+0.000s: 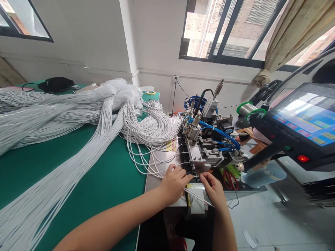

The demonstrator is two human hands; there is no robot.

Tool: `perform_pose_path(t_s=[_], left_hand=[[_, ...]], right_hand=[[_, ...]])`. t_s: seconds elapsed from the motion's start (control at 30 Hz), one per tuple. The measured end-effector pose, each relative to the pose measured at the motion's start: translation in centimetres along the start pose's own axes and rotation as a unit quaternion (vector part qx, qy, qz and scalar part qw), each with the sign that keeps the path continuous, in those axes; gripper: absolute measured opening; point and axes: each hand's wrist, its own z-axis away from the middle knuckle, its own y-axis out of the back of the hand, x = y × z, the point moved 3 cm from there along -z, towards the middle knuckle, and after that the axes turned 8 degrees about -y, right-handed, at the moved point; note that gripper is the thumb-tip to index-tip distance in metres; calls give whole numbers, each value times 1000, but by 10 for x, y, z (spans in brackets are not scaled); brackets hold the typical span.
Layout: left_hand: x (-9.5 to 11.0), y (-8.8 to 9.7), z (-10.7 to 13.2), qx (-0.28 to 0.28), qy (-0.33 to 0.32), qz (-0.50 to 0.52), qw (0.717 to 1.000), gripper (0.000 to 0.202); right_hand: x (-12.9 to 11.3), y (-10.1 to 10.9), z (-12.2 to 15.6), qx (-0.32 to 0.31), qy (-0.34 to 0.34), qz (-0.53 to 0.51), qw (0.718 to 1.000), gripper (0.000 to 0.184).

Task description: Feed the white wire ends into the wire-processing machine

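Both my hands are at the front end of a small bench machine [196,153] with metal blocks and blue air hoses. My left hand [175,184] is closed, its thumb and forefinger pinching a thin white cable just before the machine's front block. To its right, my right hand [214,190] pinches the same short stretch of cable near its tip; the fingertips hide the exact end. A few loose white cables [197,197] stretch from under my left palm toward my right wrist, over a taped roller-like part [198,205]. More white cables [157,169] curve in from the left.
Large bundles of white cable [104,118], partly wrapped in clear plastic [119,89], lie on the green table [86,191]. A touchscreen panel [309,115] overhangs at right. A solder wire spool [248,109] and a person's arm are behind it.
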Motion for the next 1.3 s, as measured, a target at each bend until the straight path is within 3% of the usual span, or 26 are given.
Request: perform_pose_path(t_s=[0.33, 0.53, 0.63, 1.1, 1.3], left_hand=[[0, 0, -1, -2, 2, 8, 1000, 48], [0, 2, 1, 55, 17, 9, 998, 43], [0, 1, 2, 66, 19, 3, 998, 43], [0, 1, -3, -35, 14, -4, 999, 49], [2, 4, -8, -79, 1, -33, 996, 58]], right_hand=[[0, -1, 0, -3, 1, -11, 1000, 33], [-3, 0, 1, 20, 27, -14, 999, 29], [-4, -2, -3, 2, 20, -20, 1000, 30], [1, -6, -13, -87, -25, -88, 992, 32], [-2, -9, -16, -84, -77, -123, 986, 38]])
